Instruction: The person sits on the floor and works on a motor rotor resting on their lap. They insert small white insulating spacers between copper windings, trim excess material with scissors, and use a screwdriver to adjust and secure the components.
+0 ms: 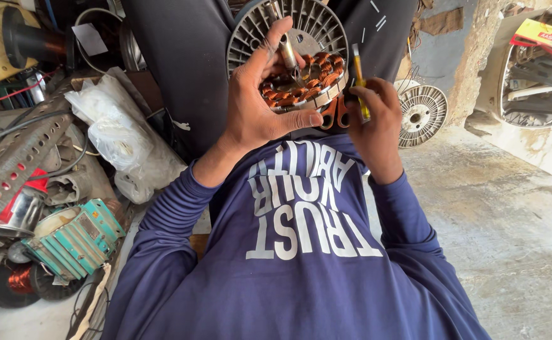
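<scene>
Right now your left hand [254, 107] cradles the stator [301, 85], thumb under its rim, fingers curled over the copper coils. Your right hand [373, 119], just beside it, pinches a yellow screwdriver [359, 82] upright. You're working on the windings; keep the tip steady against them.

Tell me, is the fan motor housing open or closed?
Open. The motor housing held by the left hand shows bare copper windings; no cover hides them.
</scene>
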